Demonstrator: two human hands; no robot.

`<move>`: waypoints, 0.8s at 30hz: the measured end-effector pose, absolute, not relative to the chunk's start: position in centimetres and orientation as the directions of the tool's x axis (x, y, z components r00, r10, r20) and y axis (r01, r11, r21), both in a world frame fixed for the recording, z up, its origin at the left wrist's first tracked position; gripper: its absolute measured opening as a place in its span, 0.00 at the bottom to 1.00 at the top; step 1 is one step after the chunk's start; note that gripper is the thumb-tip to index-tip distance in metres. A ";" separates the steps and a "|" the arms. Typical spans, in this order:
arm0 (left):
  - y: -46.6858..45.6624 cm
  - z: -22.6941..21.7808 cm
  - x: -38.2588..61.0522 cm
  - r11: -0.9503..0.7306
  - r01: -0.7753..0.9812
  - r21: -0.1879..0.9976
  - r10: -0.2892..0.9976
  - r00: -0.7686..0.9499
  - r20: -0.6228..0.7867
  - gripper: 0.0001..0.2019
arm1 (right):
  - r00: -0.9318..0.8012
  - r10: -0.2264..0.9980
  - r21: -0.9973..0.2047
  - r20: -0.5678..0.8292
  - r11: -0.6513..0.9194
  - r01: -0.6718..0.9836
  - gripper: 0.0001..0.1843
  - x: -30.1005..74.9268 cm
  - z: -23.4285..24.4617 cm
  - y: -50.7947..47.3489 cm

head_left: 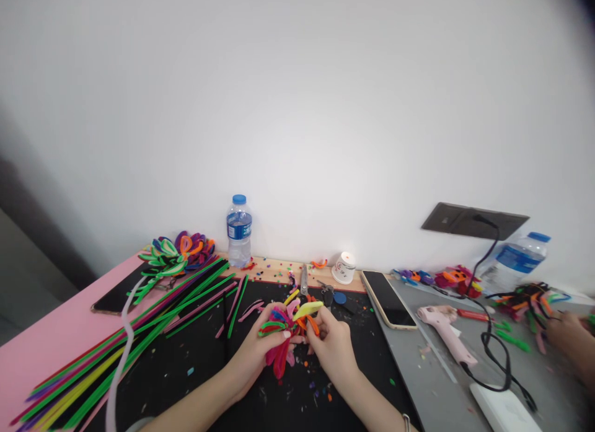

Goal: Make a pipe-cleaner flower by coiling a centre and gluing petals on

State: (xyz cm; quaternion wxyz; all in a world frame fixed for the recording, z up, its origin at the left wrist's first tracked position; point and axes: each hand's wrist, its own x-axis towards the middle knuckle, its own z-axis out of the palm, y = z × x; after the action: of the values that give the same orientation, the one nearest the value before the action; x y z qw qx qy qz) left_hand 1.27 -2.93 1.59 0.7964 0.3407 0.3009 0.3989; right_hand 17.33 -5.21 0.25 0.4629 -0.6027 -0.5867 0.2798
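on the far left we see long pipe cleaners [139, 333] laid side by side on the black mat [195, 370], so a colour is easy to pick. behind them rest finished flowers [179, 252] and a bottle [239, 230], put back near the wall. in the middle our left hand [253, 351] is closed around a bunch of loops [281, 333], holding them tight together, while our right hand [332, 345] pinches a yellow loop [307, 309] at the bunch top. to the right lie a phone [388, 299] and a pink glue gun [446, 333]; another person's hand [569, 336] is at the edge.
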 end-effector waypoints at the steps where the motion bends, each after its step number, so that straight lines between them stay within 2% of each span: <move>1: -2.9 1.6 1.3 0.446 -0.434 0.783 0.844 0.494 -0.207 0.18 | 0.156 0.966 -0.887 0.205 0.116 0.448 0.09 17.3 0.2 -5.2; 8: -3.1 1.8 1.4 0.440 -0.436 0.785 0.858 0.462 -0.224 0.19 | 0.150 0.967 -0.867 0.206 0.110 0.486 0.10 17.3 0.2 -5.3; 24: -2.7 0.9 1.3 0.450 -0.416 0.790 0.834 0.511 -0.207 0.19 | 0.119 0.961 -0.825 0.251 0.148 0.546 0.10 17.4 -0.7 -5.2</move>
State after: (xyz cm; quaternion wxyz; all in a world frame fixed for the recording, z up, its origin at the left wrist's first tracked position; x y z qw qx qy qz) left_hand 1.28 -2.72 0.92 0.7967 0.3475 0.3009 0.3925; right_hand 17.44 -5.19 -0.66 0.4358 -0.6078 -0.6198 0.2378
